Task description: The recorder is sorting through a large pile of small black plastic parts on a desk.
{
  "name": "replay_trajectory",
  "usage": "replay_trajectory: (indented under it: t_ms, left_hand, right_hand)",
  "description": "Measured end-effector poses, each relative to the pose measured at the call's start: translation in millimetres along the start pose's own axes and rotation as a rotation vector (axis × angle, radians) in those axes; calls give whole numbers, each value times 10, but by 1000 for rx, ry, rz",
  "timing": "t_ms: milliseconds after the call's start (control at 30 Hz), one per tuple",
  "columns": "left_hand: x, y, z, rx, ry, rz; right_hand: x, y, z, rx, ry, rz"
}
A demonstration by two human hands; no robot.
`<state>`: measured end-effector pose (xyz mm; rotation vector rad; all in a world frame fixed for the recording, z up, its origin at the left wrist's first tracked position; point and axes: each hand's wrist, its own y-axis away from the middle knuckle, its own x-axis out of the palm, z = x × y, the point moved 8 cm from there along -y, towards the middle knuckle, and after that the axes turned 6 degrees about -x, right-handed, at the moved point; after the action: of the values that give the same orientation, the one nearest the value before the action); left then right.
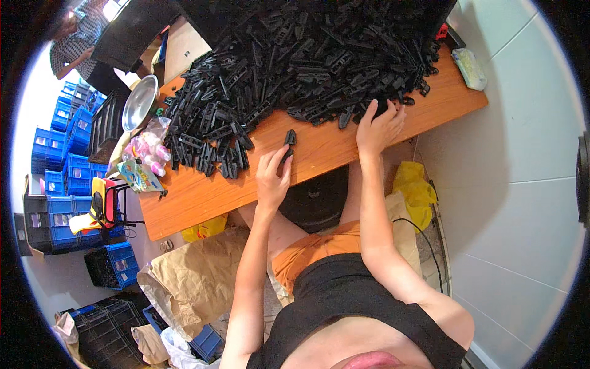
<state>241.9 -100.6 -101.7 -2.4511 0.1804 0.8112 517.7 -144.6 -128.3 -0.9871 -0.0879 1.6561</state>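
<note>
My left hand [273, 179] is closed in a pinch on a small black plastic part [291, 138], which stands out beyond the fingertips over the wooden table [329, 150]. My right hand [380, 128] is at the near right edge of a big heap of black plastic parts [295, 67]. Its thumb and fingers are apart, with the fingertips against the heap's edge and dark parts showing between them. The heap's pieces are long, narrow and slotted. A bare strip of wood lies between the two hands.
On the table's left are a metal bowl [140, 103], a bag of pink-and-white items [149, 147] and a colourful packet [139, 176]. A wrapped pack [469, 69] lies at the right end. Blue crates [77, 175] stack at left; brown paper [190, 277] hangs below. Someone [83, 46] stands far left.
</note>
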Motion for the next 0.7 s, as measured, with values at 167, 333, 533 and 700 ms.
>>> replay_trajectory:
  t_ms: [167, 333, 533, 700]
  left_hand:
    - [-70, 79, 77, -12, 85, 4]
    - [-18, 104, 78, -22, 163, 23]
    - [-83, 113, 41, 3, 138, -9]
    - [-31, 94, 51, -16, 159, 10]
  right_hand:
    - [-182, -27, 268, -336, 47, -143]
    - [-54, -197, 63, -242, 291, 116]
    - [194, -157, 207, -209, 269, 232]
    - [249, -205, 256, -160, 303, 207]
